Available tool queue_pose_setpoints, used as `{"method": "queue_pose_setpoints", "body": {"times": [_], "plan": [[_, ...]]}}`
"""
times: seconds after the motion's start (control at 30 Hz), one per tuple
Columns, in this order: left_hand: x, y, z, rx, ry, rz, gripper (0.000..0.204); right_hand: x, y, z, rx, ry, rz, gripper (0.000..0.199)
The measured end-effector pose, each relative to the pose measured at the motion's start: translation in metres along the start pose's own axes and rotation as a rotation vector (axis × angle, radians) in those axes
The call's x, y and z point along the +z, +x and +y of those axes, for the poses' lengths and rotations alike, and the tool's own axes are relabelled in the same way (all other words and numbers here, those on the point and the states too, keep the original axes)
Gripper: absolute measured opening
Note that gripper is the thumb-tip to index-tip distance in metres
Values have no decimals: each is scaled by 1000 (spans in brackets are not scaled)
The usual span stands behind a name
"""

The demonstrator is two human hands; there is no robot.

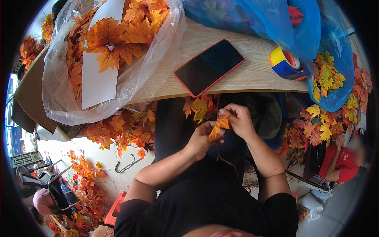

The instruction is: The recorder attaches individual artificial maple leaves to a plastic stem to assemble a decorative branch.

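In front of my lap, below the table edge, my left hand (200,141) is closed with an orange artificial maple leaf (219,126) between thumb and fingers. My right hand (239,119) pinches at a thin dark vine stem (218,103), just above and to the right of that leaf. The stem runs down past both hands and trails over my dark clothing. A yellow leaf (201,109) and some orange ones hang close by, left of my right fingertips. What exactly lies between the right fingertips is partly hidden.
On the wooden table (158,85) lie a black phone with a red edge (209,68), a tape roll (285,65) and a clear bag (55,85) of orange leaves. A blue bag (335,43) hangs over the right side. Leaf garlands (118,128) droop below. A person in red (342,164) sits far right.
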State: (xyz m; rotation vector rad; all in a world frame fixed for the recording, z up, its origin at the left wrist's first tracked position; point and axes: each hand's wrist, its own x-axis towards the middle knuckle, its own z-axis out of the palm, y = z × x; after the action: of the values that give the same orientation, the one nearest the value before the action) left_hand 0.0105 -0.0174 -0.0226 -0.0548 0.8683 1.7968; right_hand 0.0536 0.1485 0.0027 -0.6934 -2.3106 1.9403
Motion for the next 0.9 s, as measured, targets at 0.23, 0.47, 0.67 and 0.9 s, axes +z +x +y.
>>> {"method": "queue_pose_setpoints", "body": {"times": [0.23, 0.47, 0.67, 0.9], "plan": [[8, 1, 13, -30, 69, 165, 28, -18, 7, -25, 9, -214, -88, 21], [-2, 7, 19, -147, -93, 63, 22, -51, -10, -54, -371, -348, -15, 29], [-11, 0, 19, -111, -131, 48, 14, -116, -39, -79, -416, -463, 214, 19], [8, -3, 23, -67, -149, 36, 10, -304, -51, -94, -322, -748, 1229, 21]]}}
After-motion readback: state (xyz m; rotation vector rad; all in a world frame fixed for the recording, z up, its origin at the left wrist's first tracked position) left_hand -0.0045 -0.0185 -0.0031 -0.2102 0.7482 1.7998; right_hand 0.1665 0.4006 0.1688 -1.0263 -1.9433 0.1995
